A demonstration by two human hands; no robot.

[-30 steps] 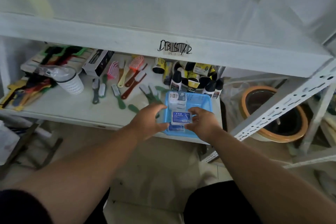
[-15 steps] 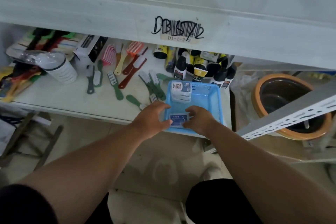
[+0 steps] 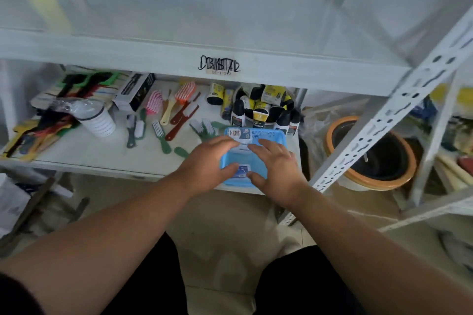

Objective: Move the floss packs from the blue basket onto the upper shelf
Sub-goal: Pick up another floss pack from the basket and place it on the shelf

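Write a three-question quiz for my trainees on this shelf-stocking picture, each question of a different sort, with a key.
1. True or false: the blue basket sits on the upper shelf.
2. Which lies left of the basket? A) brushes B) a kettle C) a laptop
3. Fill in: both the left hand and the right hand are over the ____.

Key: 1 false, it sits on the lower shelf; 2 A; 3 basket, where floss packs remain.

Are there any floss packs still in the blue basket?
Yes, one floss pack lies in the blue basket between both hands, and more stand at its far left corner.
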